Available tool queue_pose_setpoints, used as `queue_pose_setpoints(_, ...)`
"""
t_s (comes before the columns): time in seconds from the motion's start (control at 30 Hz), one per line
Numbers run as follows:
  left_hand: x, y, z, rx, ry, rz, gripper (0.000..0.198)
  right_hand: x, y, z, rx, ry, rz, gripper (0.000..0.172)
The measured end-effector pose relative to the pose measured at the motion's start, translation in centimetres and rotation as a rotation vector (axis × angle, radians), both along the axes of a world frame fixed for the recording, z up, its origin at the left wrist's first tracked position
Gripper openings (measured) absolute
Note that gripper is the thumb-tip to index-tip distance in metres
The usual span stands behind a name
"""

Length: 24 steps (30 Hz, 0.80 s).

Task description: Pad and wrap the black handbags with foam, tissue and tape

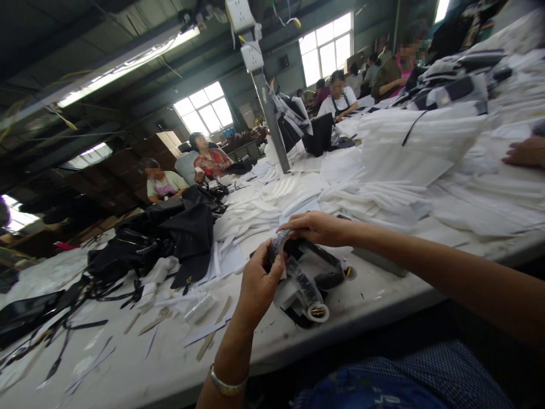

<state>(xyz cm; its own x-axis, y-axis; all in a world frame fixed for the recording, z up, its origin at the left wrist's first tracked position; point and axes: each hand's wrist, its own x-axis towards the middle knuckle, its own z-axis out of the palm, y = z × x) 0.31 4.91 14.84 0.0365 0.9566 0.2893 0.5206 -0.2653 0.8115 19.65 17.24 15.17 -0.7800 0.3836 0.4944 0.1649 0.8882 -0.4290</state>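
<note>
In the head view, both hands are at a dark bag strap [280,242] that curves upward and looks wrapped in clear, shiny film. My left hand [260,279] pinches it between thumb and fingers. From the other side, my right hand [317,228] has its fingers closed over the top of the curve. Below the hands, a film-covered strap end [307,287] runs down to gold-coloured hardware [317,312] set in a white ring-like wrap. Black bag parts [330,266] lie beneath, partly hidden by my right hand and the straps.
Black bags [187,224] are heaped on the left of the white table [170,366], with thin straps and paper strips [155,322] nearby. White sheets [383,199] pile up behind my right arm. A metal post [272,128] rises behind. Another person's hand [525,152] is at right.
</note>
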Motion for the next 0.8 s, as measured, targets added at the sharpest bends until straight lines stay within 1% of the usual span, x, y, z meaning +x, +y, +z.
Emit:
queue_pose_setpoints(0.07,0.6,0.2,-0.4,0.048,-0.091,0.039,0.043,-0.1,0.0,-0.2,0.078,-0.01,-0.052,0.037)
queue_pose_setpoints(0.17,1.3,0.5,-0.8,0.083,-0.155,0.068,0.044,-0.3,-0.3,-0.8,0.286,-0.023,-0.129,0.046)
queue_pose_setpoints(0.23,1.4,0.6,-0.6,0.069,-0.136,0.054,0.043,-0.4,-0.3,-1.1,0.42,-0.044,-0.159,0.045)
queue_pose_setpoints(0.3,1.3,0.5,-0.3,0.028,-0.117,0.006,0.043,-0.4,-0.3,-1.1,0.502,-0.084,-0.188,0.04)
queue_pose_setpoints(0.4,0.6,0.1,0.0,-0.042,-0.087,-0.059,0.054,-0.4,-0.1,-0.8,0.527,-0.138,-0.212,0.035)
queue_pose_setpoints(0.47,0.2,-0.3,-0.1,-0.063,-0.038,-0.069,0.06,-0.5,0.0,-0.7,0.499,-0.139,-0.209,0.033)
queue_pose_setpoints(0.53,0.1,-0.4,-0.3,-0.045,-0.002,-0.056,0.057,-0.6,0.0,-0.5,0.448,-0.121,-0.203,0.032)
queue_pose_setpoints(0.6,0.3,-0.2,-0.7,0.009,-0.007,-0.006,0.052,-0.7,0.0,-0.4,0.427,-0.11,-0.189,0.034)
queue_pose_setpoints(0.63,0.5,0.0,-1.0,0.04,-0.018,0.031,0.051,-0.7,0.0,-0.4,0.444,-0.11,-0.185,0.037)
queue_pose_setpoints(0.7,0.9,0.4,-1.5,0.093,-0.032,0.111,0.051,-0.7,-0.2,-0.3,0.532,-0.11,-0.2,0.041)
queue_pose_setpoints(0.77,1.3,0.7,-1.9,0.118,-0.017,0.159,0.052,-0.8,-0.4,-0.4,0.638,-0.093,-0.247,0.038)
queue_pose_setpoints(0.8,1.5,0.8,-2.1,0.124,0.001,0.163,0.052,-0.8,-0.4,-0.5,0.682,-0.083,-0.264,0.036)
